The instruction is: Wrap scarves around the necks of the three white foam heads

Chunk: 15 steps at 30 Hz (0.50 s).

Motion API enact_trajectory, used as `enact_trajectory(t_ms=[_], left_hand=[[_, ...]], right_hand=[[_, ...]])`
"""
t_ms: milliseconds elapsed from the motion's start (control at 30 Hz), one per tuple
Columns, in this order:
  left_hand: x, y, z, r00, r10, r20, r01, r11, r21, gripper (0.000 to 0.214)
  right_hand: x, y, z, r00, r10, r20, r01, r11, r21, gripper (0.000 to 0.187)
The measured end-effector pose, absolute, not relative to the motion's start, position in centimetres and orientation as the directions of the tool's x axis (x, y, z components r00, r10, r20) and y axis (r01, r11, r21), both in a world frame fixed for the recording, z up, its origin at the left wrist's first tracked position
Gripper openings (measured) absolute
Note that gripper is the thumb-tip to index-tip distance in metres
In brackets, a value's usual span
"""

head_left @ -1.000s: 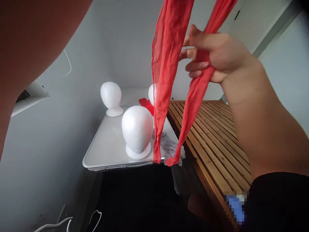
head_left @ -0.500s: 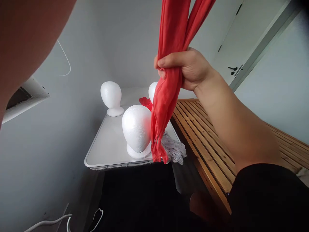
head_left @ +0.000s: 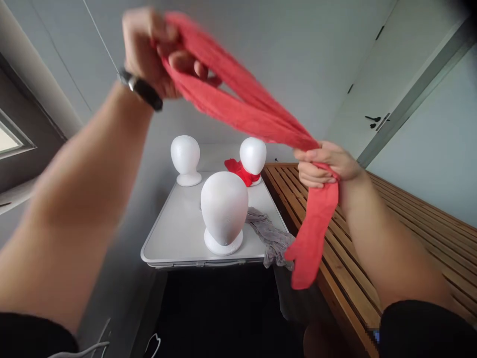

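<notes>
One soft, light red stocking (head_left: 238, 97) hangs between left hand (head_left: 147, 49) and right hand (head_left: 320, 164), fingers clamped on it; best held at gathered folds

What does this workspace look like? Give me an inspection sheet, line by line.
Surface: white table with a pale metal edge, slatted wooden bench alongside.
Job's things: red sheer fabric stretched between both hands; three white foam heads on the table.
Clutter: grey sheer fabric at the table's edge; red cloth at the base of the rear right head.
Hands: left hand raised, gripping the fabric, dark wristband; right hand lower, gripping it.
Cables: white cable at lower left.
Surroundings: door with dark handle, window at left.
</notes>
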<state>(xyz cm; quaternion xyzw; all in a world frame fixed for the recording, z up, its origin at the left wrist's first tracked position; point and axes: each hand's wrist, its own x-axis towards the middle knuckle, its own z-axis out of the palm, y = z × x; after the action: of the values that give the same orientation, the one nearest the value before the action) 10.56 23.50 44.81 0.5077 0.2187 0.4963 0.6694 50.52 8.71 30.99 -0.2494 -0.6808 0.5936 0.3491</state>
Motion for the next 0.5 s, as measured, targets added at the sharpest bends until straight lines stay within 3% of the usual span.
enact_trajectory(t_ms=[67,300,500], left_hand=[[10.5,23.4,41.8,0.465,0.772,0.433,-0.577,-0.107,0.81,0.064],[7.2,29.2,27.1,0.419,0.895,0.154,-0.549,0.114,0.828,0.029],[3.3,30.6,24.0,0.528,0.849,-0.017,-0.268,0.186,0.945,0.019]], right_hand=[[50.9,10.3,28.3,-0.542,0.823,0.168,-0.084,0.146,-0.986,0.023],[51.4,16.7,18.5,-0.372,0.928,-0.014,-0.056,-0.037,-0.998,0.039],[51.8,19.8,18.9,-0.326,0.945,0.022,-0.071,-0.002,-0.997,0.039]])
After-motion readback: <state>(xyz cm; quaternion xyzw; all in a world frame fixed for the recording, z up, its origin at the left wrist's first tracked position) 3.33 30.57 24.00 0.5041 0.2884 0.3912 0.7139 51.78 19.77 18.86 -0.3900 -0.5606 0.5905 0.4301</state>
